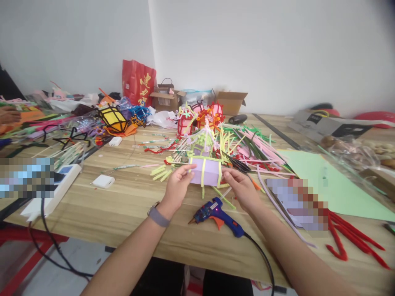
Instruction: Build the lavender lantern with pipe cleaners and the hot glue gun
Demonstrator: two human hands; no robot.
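Observation:
Between my two hands is a purple paper lantern body (211,172) edged with light green pipe cleaners. My left hand (179,183) pinches its left end, and my right hand (239,185) grips its right end. One green pipe cleaner strip crosses its face and hangs below the lower edge. Just beneath, a blue hot glue gun (216,213) lies on the table with a small light on and its nozzle toward the left. Behind the lantern body stands a finished-looking purple and green piece (202,142) with pink tips, partly hidden.
Loose pipe cleaners (256,144) are heaped at the back right. A light green sheet (333,185) and red pipe cleaners (354,238) lie at right. At left are a power strip (58,189), a white charger (103,181) and a yellow lantern (112,118). Another person's hand (9,116) shows far left.

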